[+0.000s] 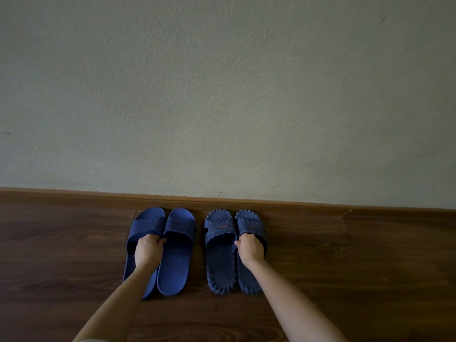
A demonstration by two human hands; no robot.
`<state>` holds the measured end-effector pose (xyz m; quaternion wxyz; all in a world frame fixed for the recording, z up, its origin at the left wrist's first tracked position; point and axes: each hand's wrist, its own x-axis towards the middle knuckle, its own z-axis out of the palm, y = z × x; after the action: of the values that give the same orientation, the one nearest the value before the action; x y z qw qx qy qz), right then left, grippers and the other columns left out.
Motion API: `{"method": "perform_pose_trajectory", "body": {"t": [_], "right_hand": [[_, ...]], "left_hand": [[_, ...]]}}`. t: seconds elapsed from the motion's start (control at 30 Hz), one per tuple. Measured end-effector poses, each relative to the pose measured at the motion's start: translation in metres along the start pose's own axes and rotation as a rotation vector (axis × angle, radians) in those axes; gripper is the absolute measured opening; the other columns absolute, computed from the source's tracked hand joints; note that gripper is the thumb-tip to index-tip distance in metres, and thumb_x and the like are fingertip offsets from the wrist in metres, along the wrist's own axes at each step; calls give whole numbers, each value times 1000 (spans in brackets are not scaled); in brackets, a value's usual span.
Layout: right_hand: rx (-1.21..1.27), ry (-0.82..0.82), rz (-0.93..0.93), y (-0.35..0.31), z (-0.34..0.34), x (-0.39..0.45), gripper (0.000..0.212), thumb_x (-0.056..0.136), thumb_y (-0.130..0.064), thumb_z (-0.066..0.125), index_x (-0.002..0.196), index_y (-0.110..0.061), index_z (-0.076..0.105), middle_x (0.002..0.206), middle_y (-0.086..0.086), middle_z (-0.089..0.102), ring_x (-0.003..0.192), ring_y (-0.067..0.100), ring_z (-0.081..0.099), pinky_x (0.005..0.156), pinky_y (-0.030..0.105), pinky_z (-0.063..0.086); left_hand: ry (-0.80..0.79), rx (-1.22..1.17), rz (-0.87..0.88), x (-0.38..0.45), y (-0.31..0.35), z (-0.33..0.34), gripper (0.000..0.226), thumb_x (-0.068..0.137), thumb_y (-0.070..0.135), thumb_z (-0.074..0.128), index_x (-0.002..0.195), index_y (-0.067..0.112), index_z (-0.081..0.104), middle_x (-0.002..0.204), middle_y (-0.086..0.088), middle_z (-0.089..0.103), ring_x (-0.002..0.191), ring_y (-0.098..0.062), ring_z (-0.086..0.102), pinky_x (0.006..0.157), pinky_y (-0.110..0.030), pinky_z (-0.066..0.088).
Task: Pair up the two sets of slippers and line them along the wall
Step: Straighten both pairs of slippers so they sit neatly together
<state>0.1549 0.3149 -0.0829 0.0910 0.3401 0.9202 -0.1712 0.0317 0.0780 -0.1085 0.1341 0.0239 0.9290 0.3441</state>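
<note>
Two pairs of slippers stand side by side on the wooden floor, toes against the skirting board. The left pair is plain bright blue: a left slipper (147, 224) and a right slipper (175, 253). The right pair is darker blue with a scalloped rim and a small red mark on each strap: one slipper (219, 253) and its mate (248, 225). My left hand (147, 250) grips the strap edge of the far-left plain slipper. My right hand (250, 249) has its fingers tucked under the strap of the far-right scalloped slipper.
A pale textured wall (222, 107) fills the upper view, above a brown skirting board (74, 197). Dark wood-grain floor (61, 255) stretches to both sides of the slippers. A narrow gap separates the two pairs.
</note>
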Motion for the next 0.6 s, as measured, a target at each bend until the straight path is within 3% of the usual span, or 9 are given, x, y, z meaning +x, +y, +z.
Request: {"method": "perform_pose_trajectory", "body": {"t": [0.1, 0.27, 0.37, 0.43, 0.5, 0.6], "right_hand": [[-22, -4, -8, 1, -2, 2, 31, 95, -29, 55, 69, -13, 51, 65, 1, 52, 65, 20, 53, 43, 25, 30], [-87, -24, -33, -1, -14, 7, 28, 94, -30, 57, 73, -11, 54, 68, 5, 57, 62, 22, 55, 39, 25, 30], [-117, -16, -49, -2, -18, 7, 28, 94, -29, 56, 72, -11, 54, 59, 3, 51, 60, 23, 55, 38, 25, 30], [-108, -5, -51, -2, -18, 5, 27, 95, -28, 55, 73, -11, 57, 66, 5, 57, 61, 23, 57, 42, 26, 36], [-100, -2, -57, -1, -16, 1, 26, 95, -27, 54, 76, -10, 61, 71, 5, 60, 65, 24, 63, 49, 29, 44], [-81, -1, -94, -1, -17, -6, 26, 95, -26, 53, 77, -10, 65, 71, 4, 63, 69, 24, 68, 55, 31, 50]], "left_hand": [[-15, 4, 3, 0, 1, -2, 30, 89, 16, 60, 64, 0, 61, 53, -7, 56, 49, -23, 52, 43, -26, 37], [-27, 97, 62, 1, 6, -10, 41, 89, 19, 60, 52, 11, 46, 47, -2, 47, 42, -19, 45, 41, -25, 32], [-23, 170, 120, 3, 6, -18, 44, 88, 17, 60, 47, 12, 43, 44, -2, 44, 40, -19, 43, 40, -24, 34], [-20, 194, 141, 0, 7, -23, 43, 89, 16, 57, 49, 11, 43, 45, -2, 45, 41, -20, 44, 42, -28, 37], [4, 197, 159, -9, 13, -25, 38, 93, 16, 51, 56, 9, 48, 56, -8, 54, 48, -24, 50, 48, -36, 45], [-32, 271, 207, -27, 28, -19, 26, 97, 17, 41, 88, -1, 59, 95, -16, 62, 79, -33, 63, 63, -42, 51]]}}
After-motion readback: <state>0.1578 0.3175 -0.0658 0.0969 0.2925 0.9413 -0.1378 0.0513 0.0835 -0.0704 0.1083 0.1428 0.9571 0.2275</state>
